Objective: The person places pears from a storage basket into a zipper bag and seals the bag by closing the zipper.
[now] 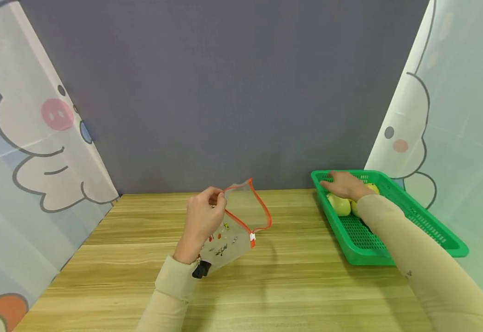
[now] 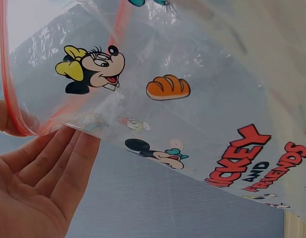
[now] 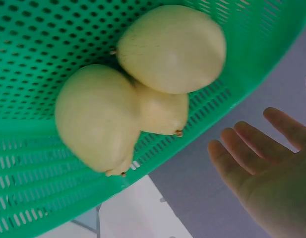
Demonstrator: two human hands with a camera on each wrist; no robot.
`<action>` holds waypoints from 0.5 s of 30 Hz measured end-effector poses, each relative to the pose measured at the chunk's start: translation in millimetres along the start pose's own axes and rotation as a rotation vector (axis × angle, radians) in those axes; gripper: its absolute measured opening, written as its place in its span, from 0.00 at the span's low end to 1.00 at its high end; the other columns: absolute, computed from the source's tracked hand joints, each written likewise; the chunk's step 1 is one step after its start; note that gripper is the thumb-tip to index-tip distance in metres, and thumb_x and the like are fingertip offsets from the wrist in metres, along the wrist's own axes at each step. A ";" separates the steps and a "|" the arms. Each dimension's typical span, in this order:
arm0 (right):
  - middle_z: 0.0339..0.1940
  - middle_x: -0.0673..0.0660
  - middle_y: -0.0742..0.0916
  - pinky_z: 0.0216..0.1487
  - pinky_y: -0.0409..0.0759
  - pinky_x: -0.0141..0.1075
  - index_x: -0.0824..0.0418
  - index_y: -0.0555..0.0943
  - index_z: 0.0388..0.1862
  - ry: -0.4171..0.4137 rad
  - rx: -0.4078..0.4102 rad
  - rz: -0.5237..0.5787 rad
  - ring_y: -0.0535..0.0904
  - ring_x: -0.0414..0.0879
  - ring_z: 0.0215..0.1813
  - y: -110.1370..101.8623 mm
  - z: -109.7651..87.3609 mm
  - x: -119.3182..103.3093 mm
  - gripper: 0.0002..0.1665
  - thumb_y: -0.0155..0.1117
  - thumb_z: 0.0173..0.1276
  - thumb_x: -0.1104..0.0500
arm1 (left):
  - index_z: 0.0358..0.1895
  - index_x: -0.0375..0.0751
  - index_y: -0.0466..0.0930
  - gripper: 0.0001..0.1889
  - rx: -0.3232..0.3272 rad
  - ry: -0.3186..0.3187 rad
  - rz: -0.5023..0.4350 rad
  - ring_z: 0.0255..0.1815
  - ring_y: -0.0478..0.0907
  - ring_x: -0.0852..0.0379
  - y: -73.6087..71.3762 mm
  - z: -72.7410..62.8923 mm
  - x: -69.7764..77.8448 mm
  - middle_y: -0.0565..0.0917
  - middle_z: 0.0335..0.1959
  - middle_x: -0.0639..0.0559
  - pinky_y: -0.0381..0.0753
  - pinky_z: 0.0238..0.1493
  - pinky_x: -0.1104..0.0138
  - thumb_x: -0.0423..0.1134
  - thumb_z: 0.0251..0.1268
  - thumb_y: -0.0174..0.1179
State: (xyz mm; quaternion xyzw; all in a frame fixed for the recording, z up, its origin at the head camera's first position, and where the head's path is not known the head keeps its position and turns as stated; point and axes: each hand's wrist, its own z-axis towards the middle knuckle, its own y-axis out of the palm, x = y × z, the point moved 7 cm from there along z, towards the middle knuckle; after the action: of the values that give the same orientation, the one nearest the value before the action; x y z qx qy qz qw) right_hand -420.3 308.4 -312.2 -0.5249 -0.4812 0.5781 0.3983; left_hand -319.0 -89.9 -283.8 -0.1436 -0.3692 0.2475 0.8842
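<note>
My left hand (image 1: 203, 216) pinches the rim of a clear zip bag (image 1: 245, 206) between thumb and fingers. The bag has a red-orange zip edge, a white slider (image 1: 252, 237) and printed cartoon figures; its mouth gapes. In the left wrist view, the bag's printed side (image 2: 167, 114) fills most of the frame. My right hand (image 1: 344, 185) hovers over the far left part of a green plastic basket (image 1: 336, 226), fingers extended and holding nothing. Under it lie several pale yellow-green fruits (image 1: 341, 206). The right wrist view shows the smooth, rounded fruits (image 3: 172, 49) with short brown stems, apart from the fingers.
A wood-grain table (image 1: 303, 286) carries the bag on the left and the basket on the right. Behind it rises a dark grey panel (image 1: 233, 92). Cartoon-printed curtains (image 1: 29, 161) hang at both sides. A black band device (image 1: 201, 269) sits at the left wrist.
</note>
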 end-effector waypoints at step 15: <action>0.68 0.80 0.72 0.66 0.67 0.67 0.81 0.65 0.70 -0.051 -0.079 -0.003 0.65 0.79 0.69 26.0 3.1 16.6 0.33 0.49 0.77 0.56 | 0.39 0.34 0.87 0.09 0.004 -0.001 -0.004 0.30 0.85 0.50 -0.1 0.1 0.6 0.87 0.28 0.47 0.84 0.36 0.54 0.33 0.68 0.57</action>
State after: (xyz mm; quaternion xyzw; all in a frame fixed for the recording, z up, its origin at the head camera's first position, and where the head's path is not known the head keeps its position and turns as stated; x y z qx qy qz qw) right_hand -424.4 318.3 -341.3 -0.5245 -0.5145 0.5714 0.3657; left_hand -318.6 -89.7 -283.4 -0.1409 -0.3694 0.2467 0.8848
